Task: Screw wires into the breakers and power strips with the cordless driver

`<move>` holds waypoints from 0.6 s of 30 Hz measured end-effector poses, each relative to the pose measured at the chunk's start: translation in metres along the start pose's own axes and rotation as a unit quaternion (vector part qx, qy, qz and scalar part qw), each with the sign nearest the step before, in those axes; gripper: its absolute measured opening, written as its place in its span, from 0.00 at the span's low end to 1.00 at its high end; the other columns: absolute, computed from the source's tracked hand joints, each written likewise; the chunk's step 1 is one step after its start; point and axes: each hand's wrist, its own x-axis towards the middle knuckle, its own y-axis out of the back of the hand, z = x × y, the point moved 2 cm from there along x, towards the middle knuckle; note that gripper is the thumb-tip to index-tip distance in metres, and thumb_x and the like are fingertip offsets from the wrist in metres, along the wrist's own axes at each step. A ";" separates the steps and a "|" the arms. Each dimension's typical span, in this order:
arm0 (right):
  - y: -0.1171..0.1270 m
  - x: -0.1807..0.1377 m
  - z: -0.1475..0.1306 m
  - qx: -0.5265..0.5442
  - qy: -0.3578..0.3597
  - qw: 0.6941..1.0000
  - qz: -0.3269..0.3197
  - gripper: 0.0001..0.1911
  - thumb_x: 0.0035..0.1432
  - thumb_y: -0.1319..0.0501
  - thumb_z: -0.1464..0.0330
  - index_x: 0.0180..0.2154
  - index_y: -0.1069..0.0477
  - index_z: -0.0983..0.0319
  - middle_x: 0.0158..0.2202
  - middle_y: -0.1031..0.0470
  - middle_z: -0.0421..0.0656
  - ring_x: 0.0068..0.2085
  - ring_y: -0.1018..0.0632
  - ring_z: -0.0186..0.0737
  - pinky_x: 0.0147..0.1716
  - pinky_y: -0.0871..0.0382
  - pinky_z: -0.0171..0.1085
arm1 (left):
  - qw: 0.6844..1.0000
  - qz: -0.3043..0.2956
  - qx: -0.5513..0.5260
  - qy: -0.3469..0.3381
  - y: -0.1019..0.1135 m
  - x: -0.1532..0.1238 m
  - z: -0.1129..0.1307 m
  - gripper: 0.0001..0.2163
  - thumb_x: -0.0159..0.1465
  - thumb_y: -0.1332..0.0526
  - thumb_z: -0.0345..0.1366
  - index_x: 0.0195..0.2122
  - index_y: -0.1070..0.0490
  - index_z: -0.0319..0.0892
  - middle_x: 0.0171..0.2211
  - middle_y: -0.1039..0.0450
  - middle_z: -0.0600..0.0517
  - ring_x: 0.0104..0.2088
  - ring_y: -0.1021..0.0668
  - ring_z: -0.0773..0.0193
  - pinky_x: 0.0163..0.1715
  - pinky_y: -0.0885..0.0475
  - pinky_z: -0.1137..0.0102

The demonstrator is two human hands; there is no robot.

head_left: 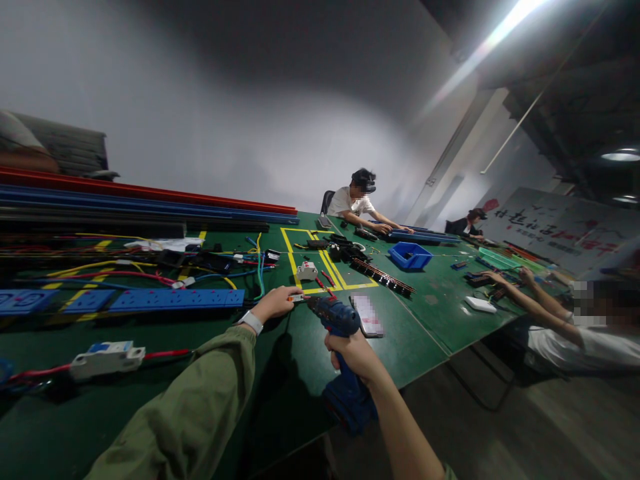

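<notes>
My right hand (pixel 356 355) is wrapped round the grip of a blue cordless drill (pixel 340 319), held just above the green table (pixel 420 333). The drill's nose points left toward my left hand (pixel 274 303). My left hand is closed in a pinch at the drill's tip, on a small part I cannot make out. A watch sits on my left wrist, above an olive sleeve. A long blue power strip (pixel 175 299) lies just left of that hand.
A white breaker (pixel 107 358) with red wire lies near left. Coloured wires (pixel 150 263), long red and blue rails (pixel 150 200), a white module (pixel 307 271) in a yellow-taped square, a blue bin (pixel 410 255) and a phone (pixel 367 315) are on the table. Other people sit across and at right.
</notes>
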 end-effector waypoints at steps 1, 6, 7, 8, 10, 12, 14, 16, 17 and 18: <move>0.000 0.001 0.000 0.001 0.000 1.000 -0.003 0.13 0.45 0.40 0.71 0.36 0.33 0.61 0.20 0.36 0.32 0.15 0.31 0.32 0.15 0.40 0.31 | 1.000 0.000 0.000 -0.001 0.000 0.000 0.001 0.25 0.57 0.42 0.30 0.56 0.26 0.51 0.55 0.24 0.52 0.55 0.23 0.55 0.55 0.32 0.68; 0.001 0.002 0.000 0.007 0.001 1.000 -0.010 0.13 0.44 0.39 0.70 0.37 0.34 0.61 0.21 0.34 0.32 0.15 0.31 0.32 0.14 0.40 0.32 | 1.000 -0.001 0.000 -0.005 0.003 -0.002 0.003 0.25 0.57 0.41 0.31 0.56 0.26 0.52 0.53 0.23 0.53 0.54 0.23 0.55 0.54 0.32 0.69; 0.000 0.002 0.000 0.006 0.004 1.000 -0.006 0.13 0.45 0.39 0.70 0.36 0.34 0.61 0.21 0.35 0.32 0.15 0.31 0.32 0.14 0.40 0.32 | 1.000 -0.001 0.000 -0.005 0.003 -0.002 0.003 0.25 0.57 0.41 0.31 0.56 0.26 0.52 0.53 0.23 0.53 0.54 0.23 0.55 0.54 0.31 0.69; -0.001 0.001 0.000 0.005 0.008 1.000 -0.003 0.12 0.45 0.40 0.70 0.36 0.34 0.61 0.21 0.35 0.32 0.15 0.31 0.32 0.14 0.41 0.32 | 1.000 -0.001 0.001 -0.005 0.003 -0.002 0.004 0.25 0.57 0.41 0.30 0.56 0.26 0.52 0.53 0.23 0.53 0.54 0.23 0.55 0.54 0.31 0.69; -0.002 -0.001 -0.002 0.003 0.021 1.000 0.008 0.11 0.45 0.40 0.70 0.35 0.34 0.61 0.22 0.34 0.33 0.15 0.32 0.31 0.14 0.42 0.32 | 1.000 0.000 0.002 -0.004 0.003 -0.003 0.004 0.25 0.57 0.42 0.30 0.56 0.26 0.52 0.53 0.23 0.53 0.54 0.23 0.56 0.54 0.31 0.69; -0.003 -0.004 -0.003 0.003 0.025 0.999 0.021 0.10 0.46 0.41 0.70 0.35 0.34 0.61 0.22 0.34 0.33 0.15 0.32 0.31 0.14 0.43 0.31 | 1.000 0.001 0.003 -0.004 0.003 -0.003 0.004 0.25 0.57 0.42 0.30 0.57 0.27 0.51 0.54 0.23 0.53 0.54 0.23 0.56 0.55 0.32 0.69; -0.005 -0.006 -0.005 0.000 0.018 1.000 0.026 0.10 0.46 0.41 0.70 0.35 0.33 0.61 0.21 0.35 0.33 0.15 0.32 0.31 0.15 0.44 0.31 | 1.000 0.000 0.007 -0.007 0.004 -0.003 0.004 0.25 0.57 0.42 0.30 0.57 0.27 0.50 0.54 0.23 0.52 0.54 0.23 0.56 0.55 0.32 0.69; -0.005 -0.007 -0.006 -0.003 0.013 1.000 0.026 0.11 0.45 0.41 0.70 0.35 0.33 0.61 0.20 0.36 0.32 0.15 0.32 0.31 0.15 0.44 0.31 | 1.000 -0.002 0.010 -0.008 0.004 -0.003 0.005 0.25 0.57 0.41 0.31 0.57 0.27 0.50 0.55 0.24 0.52 0.55 0.23 0.56 0.56 0.32 0.69; -0.005 -0.007 -0.006 -0.003 0.014 1.000 0.027 0.11 0.45 0.41 0.70 0.35 0.33 0.61 0.19 0.36 0.32 0.15 0.32 0.31 0.14 0.44 0.31 | 1.000 -0.003 0.010 -0.007 0.004 -0.003 0.005 0.25 0.57 0.41 0.31 0.57 0.27 0.50 0.55 0.24 0.52 0.55 0.23 0.56 0.56 0.32 0.69; -0.005 -0.006 -0.007 -0.003 0.014 1.000 0.028 0.11 0.44 0.41 0.71 0.35 0.33 0.61 0.19 0.36 0.32 0.15 0.32 0.31 0.14 0.44 0.31 | 1.000 -0.003 0.010 -0.007 0.004 -0.003 0.005 0.25 0.57 0.41 0.31 0.57 0.27 0.50 0.55 0.24 0.52 0.55 0.23 0.56 0.56 0.32 0.69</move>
